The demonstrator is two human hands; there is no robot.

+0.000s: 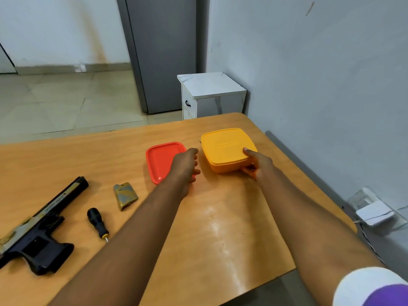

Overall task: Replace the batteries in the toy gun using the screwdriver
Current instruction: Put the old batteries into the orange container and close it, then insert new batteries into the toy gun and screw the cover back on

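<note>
Embossed lettering on the lid of the yellow container [228, 149] was too faint to read. The right hand [257, 165] gripped that box's near right corner, thumb on the lid and fingers curled under the rim. The left hand [184, 167] hovered loosely curled and empty over the red lid [160, 160] on the desk [220, 228]. Well to its left lay the battery cover [125, 195], the screwdriver [97, 224] and the toy gun [37, 228].
</note>
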